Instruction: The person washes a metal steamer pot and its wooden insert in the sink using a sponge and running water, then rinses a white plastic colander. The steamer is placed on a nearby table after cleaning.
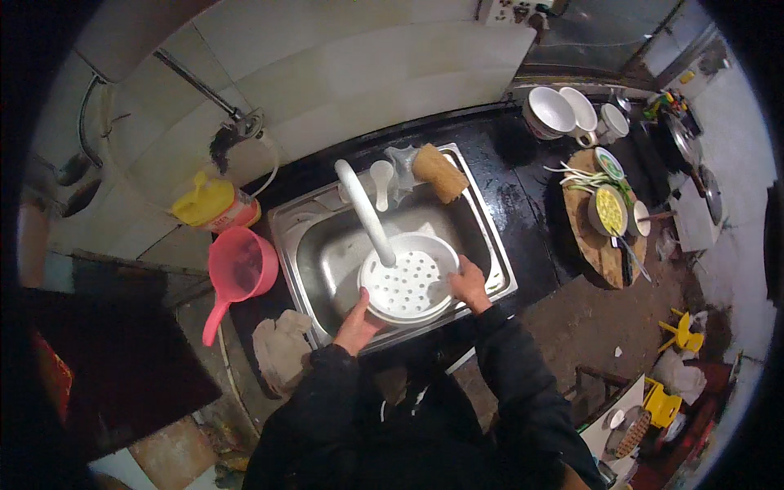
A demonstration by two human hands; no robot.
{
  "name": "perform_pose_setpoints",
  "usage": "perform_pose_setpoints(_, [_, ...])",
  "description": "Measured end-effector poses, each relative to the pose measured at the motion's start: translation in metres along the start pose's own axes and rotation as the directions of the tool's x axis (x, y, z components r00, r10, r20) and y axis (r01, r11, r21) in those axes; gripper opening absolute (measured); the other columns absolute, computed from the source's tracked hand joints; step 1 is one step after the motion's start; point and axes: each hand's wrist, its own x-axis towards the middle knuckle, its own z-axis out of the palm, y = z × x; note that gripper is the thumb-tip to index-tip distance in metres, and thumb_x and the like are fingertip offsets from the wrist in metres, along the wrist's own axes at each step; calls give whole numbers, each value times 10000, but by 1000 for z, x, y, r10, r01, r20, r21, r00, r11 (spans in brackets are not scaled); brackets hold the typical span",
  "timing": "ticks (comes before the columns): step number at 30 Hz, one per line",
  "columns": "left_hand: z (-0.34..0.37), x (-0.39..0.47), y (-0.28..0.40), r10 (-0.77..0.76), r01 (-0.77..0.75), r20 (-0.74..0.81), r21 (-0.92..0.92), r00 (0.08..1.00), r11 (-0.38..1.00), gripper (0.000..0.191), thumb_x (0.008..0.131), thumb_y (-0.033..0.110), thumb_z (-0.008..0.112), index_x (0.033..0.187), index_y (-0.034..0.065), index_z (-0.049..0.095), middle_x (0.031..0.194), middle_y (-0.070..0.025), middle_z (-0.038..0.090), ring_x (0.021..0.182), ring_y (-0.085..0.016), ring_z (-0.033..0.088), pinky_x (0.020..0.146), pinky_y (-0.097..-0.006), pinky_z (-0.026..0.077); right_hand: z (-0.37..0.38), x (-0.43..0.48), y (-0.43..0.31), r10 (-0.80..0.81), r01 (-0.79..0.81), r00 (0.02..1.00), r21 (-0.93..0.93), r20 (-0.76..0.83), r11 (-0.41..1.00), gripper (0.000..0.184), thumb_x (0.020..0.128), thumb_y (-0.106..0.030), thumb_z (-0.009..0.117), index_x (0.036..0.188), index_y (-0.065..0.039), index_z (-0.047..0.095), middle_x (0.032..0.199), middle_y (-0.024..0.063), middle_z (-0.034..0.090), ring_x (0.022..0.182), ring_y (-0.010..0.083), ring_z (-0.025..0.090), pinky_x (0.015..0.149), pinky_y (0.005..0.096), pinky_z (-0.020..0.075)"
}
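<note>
Both of my hands grip a round white pot-like vessel with a perforated plate point(411, 285) inside it, over the stainless steel sink point(327, 269). My left hand point(360, 324) holds the near left rim, thumb on top. On the right side of the rim, my right hand point(470, 283) has its fingers wrapped around the edge. The white faucet spout point(365, 211) reaches over the vessel, and its tip overlaps the far left part of the plate. Beside the faucet's base is its white lever point(382, 184). Whether water runs cannot be made out.
A pink dipper point(242, 263) and a yellow-lidded container point(214, 205) stand left of the sink, with a beige cloth point(282, 349) nearer me. A brown scrubbing cloth point(440, 173) lies on the far rim. Rightward are stacked bowls point(550, 113) and a wooden board point(579, 229) bearing a bowl point(608, 211) and a knife.
</note>
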Motion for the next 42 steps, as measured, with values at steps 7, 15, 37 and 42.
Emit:
perform_pose_setpoints(7, [39,25,-3,229,-48,-438,387,869,921,656,902,536,588,1301,30,468,1259,-143,568,1126,-252,590,901,-464,510,2,28,8,-325,280,924,-226,-199,933,431,704,-106,641,1121,-34,558,1000,199,559,894,418,599,769,461,492])
perform_pose_setpoints(15, [-34,30,9,301,-35,-408,544,862,839,779,852,615,603,1325,11,471,1206,-156,610,1057,-279,619,923,-421,489,12,43,29,-59,48,998,489,7,871,298,737,-47,541,1029,-15,491,878,101,565,798,194,554,724,317,469])
perform_pose_setpoints(37, [5,-59,383,638,-269,-347,695,687,667,388,922,442,607,846,62,624,662,9,532,477,-69,408,412,-222,292,34,-60,-26,62,-247,956,673,287,697,582,728,-41,642,1271,-49,432,902,112,605,606,175,575,432,298,454])
perform_pose_setpoints(42, [2,-53,386,609,-262,-383,654,694,710,397,940,429,597,898,35,610,615,39,460,459,-52,376,380,-200,260,35,-62,-30,164,-360,924,645,345,674,567,733,-41,626,1263,-40,424,903,125,628,606,197,618,409,296,475])
